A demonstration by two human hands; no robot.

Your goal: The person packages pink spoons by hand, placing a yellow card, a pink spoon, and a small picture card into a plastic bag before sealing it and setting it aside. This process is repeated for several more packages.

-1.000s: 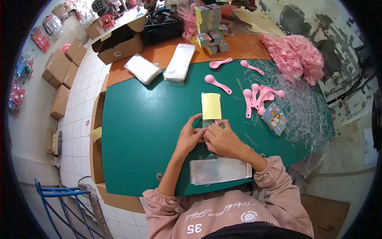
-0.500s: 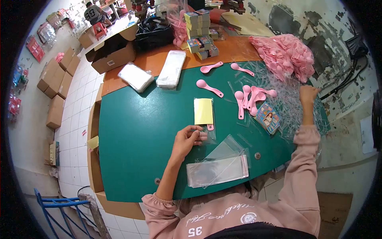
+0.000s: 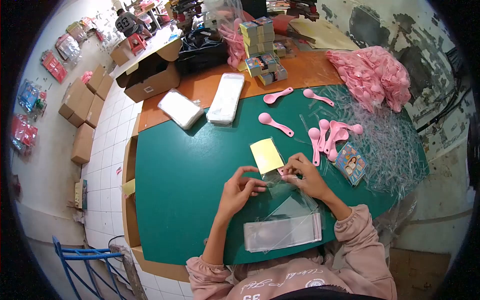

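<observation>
A yellow card point(image 3: 266, 155) lies in a clear plastic bag point(image 3: 275, 181), with a bit of pink spoon handle showing under its lower edge. Around the bag's near end are both hands. My left hand point(image 3: 240, 192) rests at its left side, fingers curved and apart. My right hand point(image 3: 306, 177) pinches at its right side, beside the spoon handle; what is between the fingertips is too small to make out. Nearer to me lies a stack of clear bags point(image 3: 282, 234). Several pink measuring spoons point(image 3: 327, 137) and a stack of printed cards point(image 3: 351, 164) lie to the right.
Clear plastic strips point(image 3: 385, 150) are heaped at the right, below a bag of pink spoons point(image 3: 372, 75). Two white packs point(image 3: 225, 99) lie at the back left, near an open cardboard box point(image 3: 152, 82). Banded card stacks point(image 3: 257, 37) stand behind. A person point(image 3: 129, 22) sits far off.
My right hand has come from the clear strips at the right to the near end of the bag. The bag with the yellow card has tilted slightly, and the camera view has shifted.
</observation>
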